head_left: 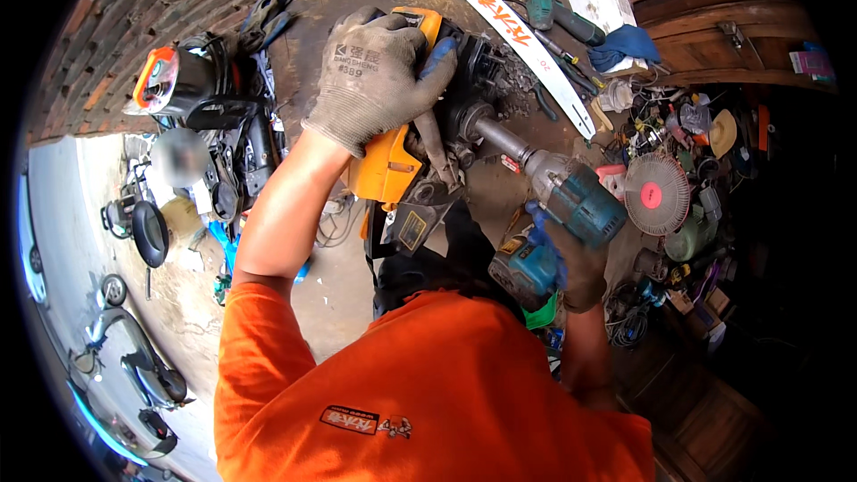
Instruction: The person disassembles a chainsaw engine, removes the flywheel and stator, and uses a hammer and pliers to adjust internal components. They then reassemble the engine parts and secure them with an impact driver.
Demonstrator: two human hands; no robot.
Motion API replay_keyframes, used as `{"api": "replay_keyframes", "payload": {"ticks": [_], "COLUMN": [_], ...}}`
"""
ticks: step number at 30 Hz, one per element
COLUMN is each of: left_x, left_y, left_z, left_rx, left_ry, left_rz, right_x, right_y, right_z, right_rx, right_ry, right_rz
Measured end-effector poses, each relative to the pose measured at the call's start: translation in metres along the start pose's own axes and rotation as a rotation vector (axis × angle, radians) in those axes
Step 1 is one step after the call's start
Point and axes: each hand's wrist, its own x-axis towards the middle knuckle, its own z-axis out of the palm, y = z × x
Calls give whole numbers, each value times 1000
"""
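Observation:
An orange-yellow and black chainsaw body (388, 165) lies on the dark workbench (312, 0), its black inner side dirty and exposed. My left hand (370, 80), in a grey work glove, is closed over its top. My right hand (576, 263), gloved too, grips a teal cordless impact wrench (585, 201) by the handle. The wrench's long socket (504, 138) points left and meets the saw body; the exact contact spot is hard to make out. Beyond the saw, a white guide bar (509, 31) lies slanted across the bench.
Near the guide bar are a green drill (553, 13), pliers (544, 103) and a blue cloth (625, 46). A fan (656, 196) stands right amid piled parts. Another orange-and-black machine (170, 80) sits left, by the brick wall (89, 62). A motor scooter (134, 348) is farther left.

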Motion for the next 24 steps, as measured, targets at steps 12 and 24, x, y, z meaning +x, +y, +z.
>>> {"api": "replay_keyframes", "payload": {"ticks": [12, 24], "left_x": [11, -2], "left_y": [-3, -38], "left_z": [-11, -9], "left_rx": [63, -124], "left_ry": [-223, -27], "left_rz": [118, 231], "right_x": [3, 19], "right_y": [-64, -55], "right_z": [17, 9], "right_rx": [51, -190], "right_ry": [-23, -213], "right_rz": [383, 91]}}
